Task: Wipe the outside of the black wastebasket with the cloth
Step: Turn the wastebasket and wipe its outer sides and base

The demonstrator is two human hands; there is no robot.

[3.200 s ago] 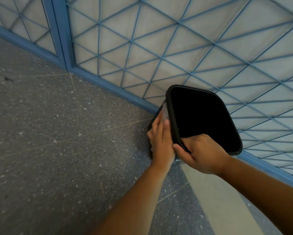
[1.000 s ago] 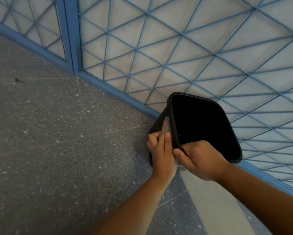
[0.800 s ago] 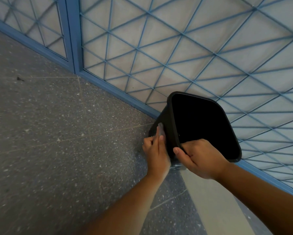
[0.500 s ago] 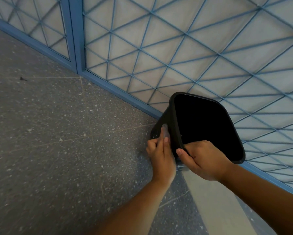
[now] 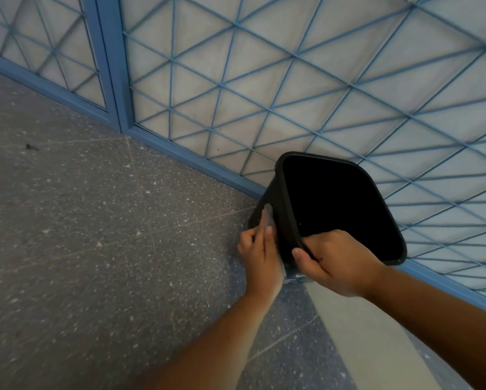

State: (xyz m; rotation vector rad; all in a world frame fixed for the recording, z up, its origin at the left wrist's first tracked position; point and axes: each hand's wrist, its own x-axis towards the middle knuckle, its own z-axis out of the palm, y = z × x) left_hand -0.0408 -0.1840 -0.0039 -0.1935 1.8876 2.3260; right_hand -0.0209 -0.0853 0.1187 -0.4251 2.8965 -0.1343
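The black wastebasket [image 5: 278,220] stands on the floor by the blue grille, its dark mouth open toward me. My right hand [image 5: 334,263] grips its near rim, thumb outside and fingers over the edge. My left hand [image 5: 260,254] presses a pale grey cloth [image 5: 268,216] flat against the basket's left outer wall. Only a strip of the cloth shows above my fingers; another bit peeks out below near the basket's foot.
A blue metal grille with white panels [image 5: 264,80] runs behind the basket, its frame bar [image 5: 179,153] along the floor. Speckled grey terrazzo floor [image 5: 95,249] spreads to the left. A lighter floor strip [image 5: 362,333] lies under my right forearm.
My left hand with the cloth has slid down and back up a little along the basket's left wall. My right hand has kept its hold on the rim.
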